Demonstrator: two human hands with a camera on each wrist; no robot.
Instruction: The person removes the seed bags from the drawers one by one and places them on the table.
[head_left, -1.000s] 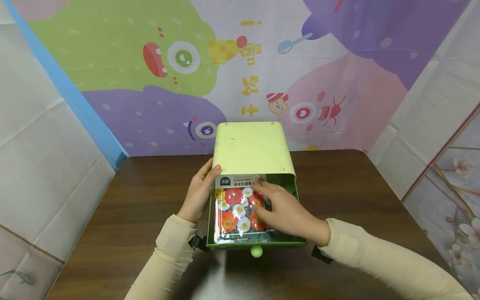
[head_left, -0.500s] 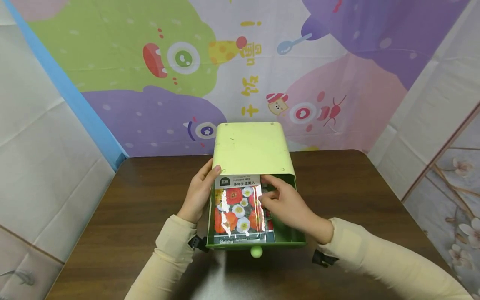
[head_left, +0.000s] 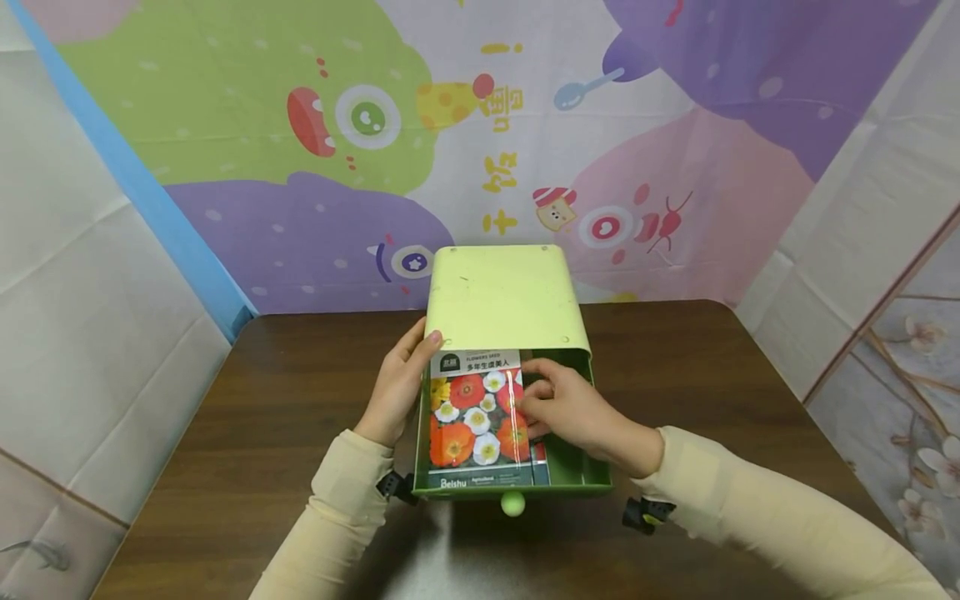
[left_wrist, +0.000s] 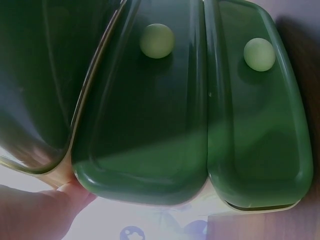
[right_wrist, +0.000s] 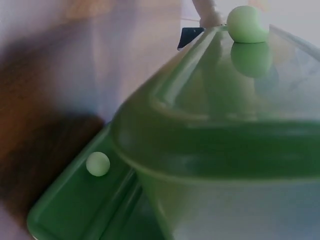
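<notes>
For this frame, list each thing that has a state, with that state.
top drawer: pulled out, open
lower drawers: closed
seed packet: lying flat in the top drawer
left hand: braced on the cabinet's left side
right hand: fingers on the seed packet's right edge

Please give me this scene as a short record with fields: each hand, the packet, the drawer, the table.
left hand: rests against the left side of the green cabinet
right hand: inside the open drawer, fingers on the right edge of the seed packet
seed packet: lies flat in the drawer, flower picture facing up
drawer: pulled out, round pale green knob in front
table: dark brown wood
</notes>
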